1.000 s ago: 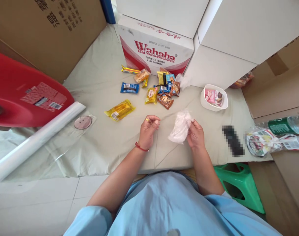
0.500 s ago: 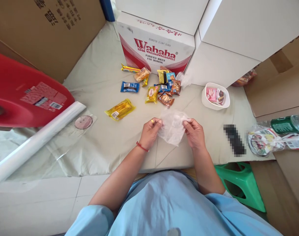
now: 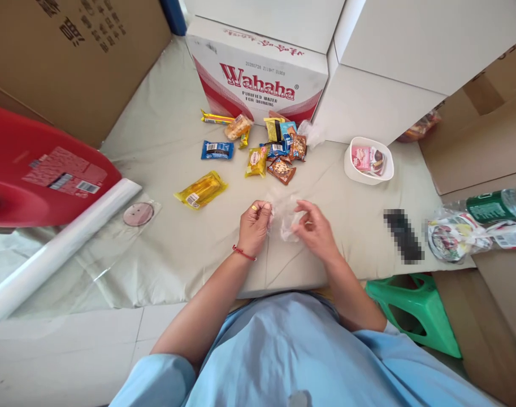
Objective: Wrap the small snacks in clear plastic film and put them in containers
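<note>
A thin clear plastic bag (image 3: 288, 217) hangs crumpled between my hands, just above the cloth-covered table. Its left edge is pinched in the closed fingers of my left hand (image 3: 255, 226), which wears a gold ring and a red string bracelet. At the bag's right side, my right hand (image 3: 316, 229) has its thumb and index finger apart, close to the film or touching it. Beyond them lie several wrapped snacks: a brown cookie packet (image 3: 282, 170), a small yellow packet (image 3: 256, 161), a blue packet (image 3: 217, 150) and a long yellow packet (image 3: 201, 190).
A white tub (image 3: 369, 180) holding pink packets stands to the right. A Wahaha carton (image 3: 258, 82) backs the snacks. Left are a plastic film roll (image 3: 66, 249) and a red jug (image 3: 50, 169). A bottle (image 3: 495, 207) lies far right, above a green stool (image 3: 436, 316).
The bag was spread flat between both pinching hands; now it is bunched towards my left hand. My right hand has opened its fingers and moved slightly left.
</note>
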The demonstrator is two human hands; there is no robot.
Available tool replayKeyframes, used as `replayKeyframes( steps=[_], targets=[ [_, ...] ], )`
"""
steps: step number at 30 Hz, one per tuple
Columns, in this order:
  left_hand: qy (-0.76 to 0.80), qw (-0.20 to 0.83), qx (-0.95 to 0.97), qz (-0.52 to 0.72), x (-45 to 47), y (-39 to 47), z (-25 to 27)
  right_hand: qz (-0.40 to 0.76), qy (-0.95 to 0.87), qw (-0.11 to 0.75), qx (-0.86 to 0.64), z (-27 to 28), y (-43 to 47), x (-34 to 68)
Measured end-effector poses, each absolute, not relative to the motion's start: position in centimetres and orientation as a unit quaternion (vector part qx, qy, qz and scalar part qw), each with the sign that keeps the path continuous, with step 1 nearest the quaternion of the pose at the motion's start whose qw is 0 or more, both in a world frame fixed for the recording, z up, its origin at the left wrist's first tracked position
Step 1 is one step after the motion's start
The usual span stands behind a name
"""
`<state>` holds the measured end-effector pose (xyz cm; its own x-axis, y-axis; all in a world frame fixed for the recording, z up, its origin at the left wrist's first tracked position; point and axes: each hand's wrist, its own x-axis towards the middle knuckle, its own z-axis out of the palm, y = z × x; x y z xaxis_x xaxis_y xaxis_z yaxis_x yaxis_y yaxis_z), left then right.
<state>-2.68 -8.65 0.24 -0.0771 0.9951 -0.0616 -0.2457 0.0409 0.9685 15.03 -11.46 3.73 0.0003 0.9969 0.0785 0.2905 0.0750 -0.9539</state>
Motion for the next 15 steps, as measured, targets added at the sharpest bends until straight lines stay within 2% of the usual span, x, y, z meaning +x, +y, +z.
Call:
replayKeyframes(
  steps=[3, 11, 15],
  targets=[
    [0.478, 0.54, 0.395, 0.57, -2.8, -8.5, -0.1, 0.392, -0.618, 0.412, -0.544, 3.5, -11.1, 13.5],
    [0.469, 0.524, 0.292, 0.648, -3.6, -7.1, -0.4, 0.407, -0.384, 0.601, -0.571, 4.2, -10.7, 20.7],
    [0.491, 0.479, 0.283, 0.67, -4.2, -6.4, -1.1, 0.409, -0.395, 0.626, -0.533, 4.4, -13.3, 23.4]
  ],
)
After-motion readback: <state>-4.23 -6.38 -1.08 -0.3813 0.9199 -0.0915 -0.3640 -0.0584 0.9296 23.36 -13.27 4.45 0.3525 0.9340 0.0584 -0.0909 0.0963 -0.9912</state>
